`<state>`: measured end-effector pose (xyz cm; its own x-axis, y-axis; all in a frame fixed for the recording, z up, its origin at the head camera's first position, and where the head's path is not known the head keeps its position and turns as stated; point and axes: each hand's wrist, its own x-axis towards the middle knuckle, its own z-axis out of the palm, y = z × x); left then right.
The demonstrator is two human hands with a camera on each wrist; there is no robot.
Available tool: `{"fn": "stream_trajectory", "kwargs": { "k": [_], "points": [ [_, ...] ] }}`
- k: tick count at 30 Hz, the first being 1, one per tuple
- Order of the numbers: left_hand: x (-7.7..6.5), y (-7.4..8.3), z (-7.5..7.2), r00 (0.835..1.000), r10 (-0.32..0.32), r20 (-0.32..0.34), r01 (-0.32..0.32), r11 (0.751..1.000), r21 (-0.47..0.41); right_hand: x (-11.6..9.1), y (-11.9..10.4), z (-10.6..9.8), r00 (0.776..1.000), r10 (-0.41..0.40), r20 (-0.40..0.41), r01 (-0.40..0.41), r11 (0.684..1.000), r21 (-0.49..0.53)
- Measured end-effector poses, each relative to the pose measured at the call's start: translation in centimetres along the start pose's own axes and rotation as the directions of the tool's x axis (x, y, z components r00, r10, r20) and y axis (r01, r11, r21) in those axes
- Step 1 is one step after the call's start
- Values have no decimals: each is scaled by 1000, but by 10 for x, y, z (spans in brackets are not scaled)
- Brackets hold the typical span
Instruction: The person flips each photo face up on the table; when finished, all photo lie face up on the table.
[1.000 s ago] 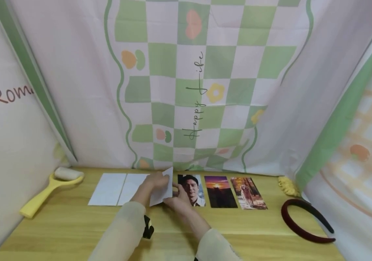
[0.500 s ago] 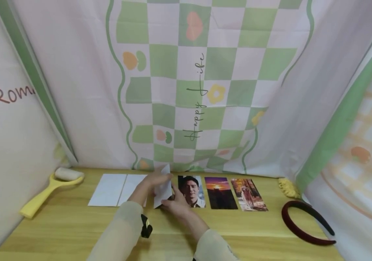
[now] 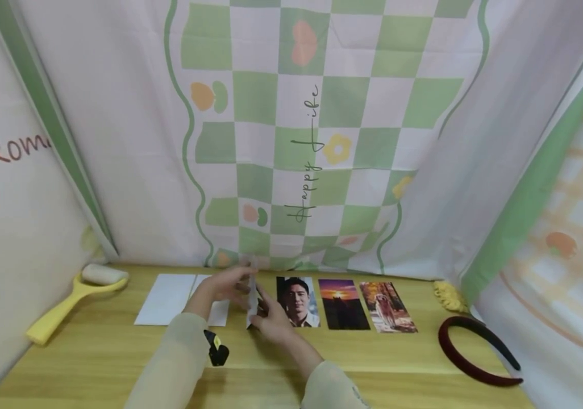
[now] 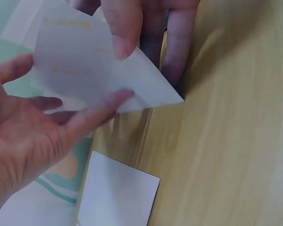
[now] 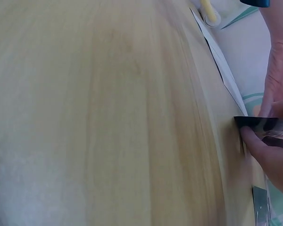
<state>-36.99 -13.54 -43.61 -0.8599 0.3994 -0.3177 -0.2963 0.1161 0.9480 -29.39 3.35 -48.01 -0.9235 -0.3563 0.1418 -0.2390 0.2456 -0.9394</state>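
A photo card (image 3: 253,301) stands on edge between both hands, mid-row above the table. Its white back with faint yellow print (image 4: 73,47) faces my left hand; in the right wrist view its other side (image 5: 264,124) looks dark. My left hand (image 3: 224,285) holds the card, thumb across the white back and fingers behind. Near the lower corner, my right hand (image 3: 275,325) pinches it between thumb and fingers. Left of the hands lie two white cards, one in full view (image 3: 162,300) and one (image 3: 219,314) partly under my left hand. To the right is a portrait photo (image 3: 299,302).
Further right lie a sunset photo (image 3: 344,304) and a dog photo (image 3: 388,307). A dark red headband (image 3: 467,363) and a yellow fringed item (image 3: 450,296) are at the right. A yellow-handled lint roller (image 3: 63,307) rests at the left. Printed curtains (image 3: 302,136) hang behind the table (image 3: 250,380).
The held card has turned from showing its white back to nearly edge-on and moved slightly left. Both hands have shifted left with it; the cards on the table stay put.
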Motion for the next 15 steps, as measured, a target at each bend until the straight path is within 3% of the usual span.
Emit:
{"fn": "stream_trajectory", "kwargs": {
  "k": [9,15],
  "points": [
    [3,-5,-11,995,102,23,-98,986,-134,0,0,1,998,-57,-30,53,990,-130],
    [4,-5,-11,987,114,-114,-119,992,-33,-1,4,-1,994,-105,-27,93,956,-277]
  ]
}}
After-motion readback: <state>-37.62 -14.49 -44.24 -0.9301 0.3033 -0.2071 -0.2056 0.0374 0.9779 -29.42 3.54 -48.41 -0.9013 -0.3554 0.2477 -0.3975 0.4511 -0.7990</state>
